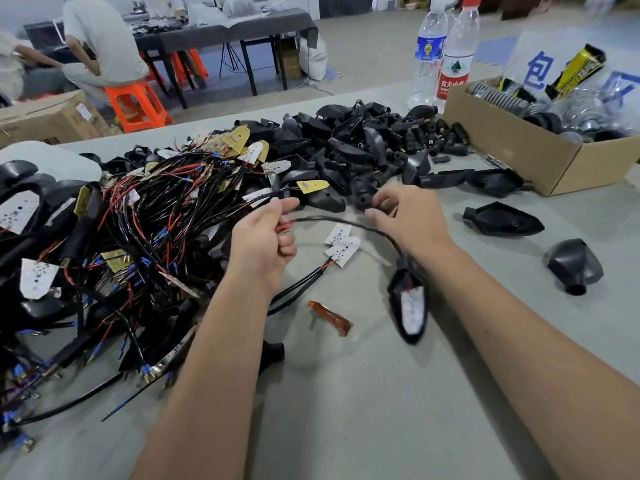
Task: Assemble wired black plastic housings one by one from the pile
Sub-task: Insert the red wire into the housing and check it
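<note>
— What are the hands doing?
— The left hand [265, 237] pinches a black cable [349, 225]; the right hand [405, 216] fingers a small black part beside the pile of housings [353, 140].
— And the cable's end?
— A wired housing [408, 303], blurred, above the table [363, 393].

Two plastic bottles [446, 50], one cardboard box [519, 147], one orange stool [136, 105] (housings [363, 143] too heaped to count).
</note>
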Demonstrator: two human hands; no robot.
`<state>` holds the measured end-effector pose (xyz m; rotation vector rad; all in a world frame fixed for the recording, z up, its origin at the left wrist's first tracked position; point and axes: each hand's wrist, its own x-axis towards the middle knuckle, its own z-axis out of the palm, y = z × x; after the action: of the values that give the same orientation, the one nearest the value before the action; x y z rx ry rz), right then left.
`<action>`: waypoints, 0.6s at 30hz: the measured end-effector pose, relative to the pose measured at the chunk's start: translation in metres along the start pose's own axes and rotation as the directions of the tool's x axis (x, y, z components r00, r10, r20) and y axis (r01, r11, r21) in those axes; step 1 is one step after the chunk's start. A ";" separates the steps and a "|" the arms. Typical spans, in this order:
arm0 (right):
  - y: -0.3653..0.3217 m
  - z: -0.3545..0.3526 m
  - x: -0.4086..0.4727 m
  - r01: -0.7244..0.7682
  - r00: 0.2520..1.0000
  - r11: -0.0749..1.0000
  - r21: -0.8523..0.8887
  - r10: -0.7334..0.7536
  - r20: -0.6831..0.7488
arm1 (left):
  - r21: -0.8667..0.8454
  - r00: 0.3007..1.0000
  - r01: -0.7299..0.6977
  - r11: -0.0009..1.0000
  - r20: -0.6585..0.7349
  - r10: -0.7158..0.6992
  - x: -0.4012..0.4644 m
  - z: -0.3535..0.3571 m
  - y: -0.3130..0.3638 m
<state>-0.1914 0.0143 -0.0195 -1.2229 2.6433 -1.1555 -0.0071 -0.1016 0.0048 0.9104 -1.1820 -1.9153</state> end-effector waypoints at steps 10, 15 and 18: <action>0.024 -0.035 0.056 -0.070 0.952 0.970 -0.235 -0.005 -0.305 | 0.089 0.999 0.036 0.995 0.022 -0.038 0.011 0.042 -0.006; 0.052 -0.049 0.116 0.014 0.999 0.852 -0.523 0.010 0.043 | -0.009 0.999 -0.002 1.000 -0.041 0.002 0.022 0.064 -0.011; 0.060 -0.047 0.148 0.152 0.953 0.839 -0.522 0.016 0.303 | -0.109 0.993 -0.025 0.994 -0.120 0.012 0.027 0.068 -0.014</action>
<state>-0.3471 -0.0288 0.0193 -1.4272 2.7787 -0.1688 -0.0811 -0.0903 0.0090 0.9368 -1.0021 -1.8647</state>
